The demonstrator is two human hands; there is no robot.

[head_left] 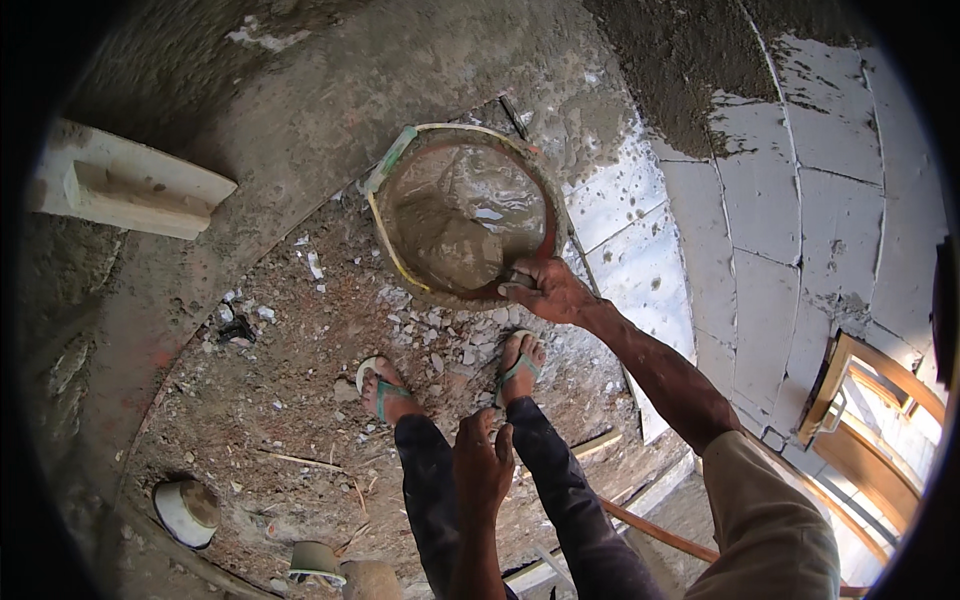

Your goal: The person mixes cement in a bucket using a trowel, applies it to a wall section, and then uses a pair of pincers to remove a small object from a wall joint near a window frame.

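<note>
A round tub of wet grey mortar (430,215) stands in front of my feet, with a yellow and green band round its rim. My right hand (548,290) is closed at the tub's near right rim, its fingers curled. What they grip is hidden; a flat-edged, mortar-coated shape (487,252) rises from the mix just beyond them. My left hand (483,455) hangs in front of my legs, near the knees, thumb and loosely bent fingers apart, with nothing seen in it.
Pale block wall (745,215), partly smeared with mortar, rises at the right, beside a wooden-framed window (870,430). A pale board with a handle block (140,185) is at the left. Rubble (465,345) and sticks litter the ground; a white bucket (186,512) lies lower left.
</note>
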